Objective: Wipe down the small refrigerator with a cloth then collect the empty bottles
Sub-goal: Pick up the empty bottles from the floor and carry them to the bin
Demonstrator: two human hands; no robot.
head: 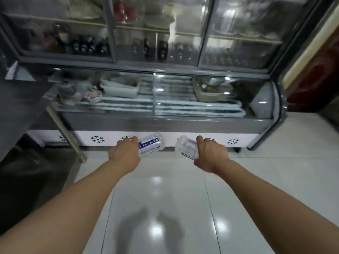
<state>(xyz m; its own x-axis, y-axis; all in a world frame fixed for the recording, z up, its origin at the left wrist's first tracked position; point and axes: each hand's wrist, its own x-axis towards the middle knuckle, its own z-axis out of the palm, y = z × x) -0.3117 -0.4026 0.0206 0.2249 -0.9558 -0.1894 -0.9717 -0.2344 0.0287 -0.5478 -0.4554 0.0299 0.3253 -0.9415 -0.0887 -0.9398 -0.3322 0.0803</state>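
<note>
Before glass-fronted refrigerator (165, 99) — hands grip clear, ribbed plastic bottles.

Fridge (165, 123) stands ahead on the floor (165, 198), upper cabinet (156, 30) above its lower case. Trays (121, 87) and a bowl (94, 95) sit inside the lower case, bowl left of trays. Left hand (123, 153) holds left bottle (151, 145), right hand (211, 153) holds right bottle (187, 147), both before the fridge base, bottles between the hands.
</note>
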